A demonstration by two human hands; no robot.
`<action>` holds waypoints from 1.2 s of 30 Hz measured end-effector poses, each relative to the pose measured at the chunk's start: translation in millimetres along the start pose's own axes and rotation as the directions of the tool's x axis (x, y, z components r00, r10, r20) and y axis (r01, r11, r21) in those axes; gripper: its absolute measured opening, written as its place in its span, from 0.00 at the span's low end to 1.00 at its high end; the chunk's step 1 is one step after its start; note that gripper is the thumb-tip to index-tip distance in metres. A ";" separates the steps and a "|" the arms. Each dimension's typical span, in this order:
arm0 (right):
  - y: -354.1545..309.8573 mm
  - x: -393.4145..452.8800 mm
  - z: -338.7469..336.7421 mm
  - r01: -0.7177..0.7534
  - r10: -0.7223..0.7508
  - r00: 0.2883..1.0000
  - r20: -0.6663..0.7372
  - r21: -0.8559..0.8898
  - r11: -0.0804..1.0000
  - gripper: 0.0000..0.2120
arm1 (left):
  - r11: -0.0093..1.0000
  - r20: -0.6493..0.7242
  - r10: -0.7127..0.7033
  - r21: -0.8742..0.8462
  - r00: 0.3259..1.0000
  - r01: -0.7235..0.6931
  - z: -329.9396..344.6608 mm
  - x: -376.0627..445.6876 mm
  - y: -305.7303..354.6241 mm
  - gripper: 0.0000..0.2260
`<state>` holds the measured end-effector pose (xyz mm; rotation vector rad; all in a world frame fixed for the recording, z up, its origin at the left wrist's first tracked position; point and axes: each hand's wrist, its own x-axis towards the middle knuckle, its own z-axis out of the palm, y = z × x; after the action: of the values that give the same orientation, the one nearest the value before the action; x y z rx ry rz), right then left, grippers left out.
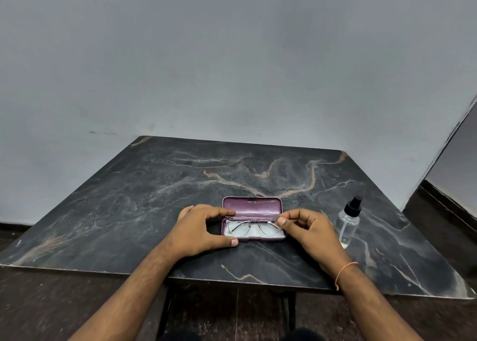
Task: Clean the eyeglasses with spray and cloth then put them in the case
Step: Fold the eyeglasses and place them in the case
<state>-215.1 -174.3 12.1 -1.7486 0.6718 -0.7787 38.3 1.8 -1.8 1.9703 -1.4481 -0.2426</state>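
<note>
Thin metal eyeglasses point(251, 227) lie long axis left-right in the open case point(252, 206); left hand point(204, 228) and right hand point(305, 228) pinch opposite ends, equally near.

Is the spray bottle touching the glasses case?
Apart. The head view shows the right hand and bare table lying between the spray bottle and the open case.
</note>
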 end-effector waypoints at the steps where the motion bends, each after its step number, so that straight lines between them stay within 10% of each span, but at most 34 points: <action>1: -0.4 -0.4 0.2 0.005 -0.005 1.000 0.002 -0.005 1.000 0.01 | 1.000 -0.003 0.003 -0.002 1.000 -0.003 -0.1 -0.2 0.2 0.36; 14: 5.8 -2.4 -2.3 0.037 -0.038 0.999 -0.010 -0.144 0.989 0.05 | 0.998 -0.006 0.004 -0.065 1.000 -0.005 -1.5 -3.1 2.4 0.38; 24: 5.8 -0.6 -1.8 0.096 -0.104 0.994 -0.027 -0.221 0.971 0.06 | 0.985 0.028 -0.010 -0.174 1.000 0.014 -1.6 -2.6 0.1 0.64; 36: 5.5 -1.3 -0.7 0.112 -0.122 0.992 -0.019 -0.289 0.951 0.07 | 0.987 0.027 0.019 -0.158 0.999 -0.015 -4.1 -1.8 1.3 0.54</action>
<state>-216.9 -175.2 6.7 -2.0586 0.7404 -0.8275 38.7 4.8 1.7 1.8332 -1.4182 -0.3679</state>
